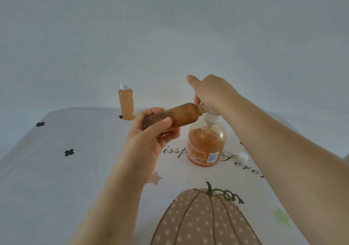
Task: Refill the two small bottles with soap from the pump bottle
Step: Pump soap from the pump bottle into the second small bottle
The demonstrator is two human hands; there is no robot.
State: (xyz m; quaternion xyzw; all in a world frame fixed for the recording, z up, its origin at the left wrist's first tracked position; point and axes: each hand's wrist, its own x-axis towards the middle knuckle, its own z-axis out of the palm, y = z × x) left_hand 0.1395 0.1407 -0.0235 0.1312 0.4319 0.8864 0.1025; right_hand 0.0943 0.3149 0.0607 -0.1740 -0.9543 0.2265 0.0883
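My left hand (151,133) grips a small bottle (181,115) of orange soap, tilted almost flat, its uncapped neck pressed against the pump spout. My right hand (213,91) rests on top of the pump head of the clear pump bottle (204,144), which stands on the table about half full of orange soap. The spout itself is hidden under my right hand. A second small bottle (126,103), capped in white and filled with orange soap, stands upright at the far edge of the table.
A loose white cap (243,157) lies on the table right of the pump bottle. The tablecloth (66,178) is white with a printed pumpkin, stars and lettering. A plain wall rises behind the table.
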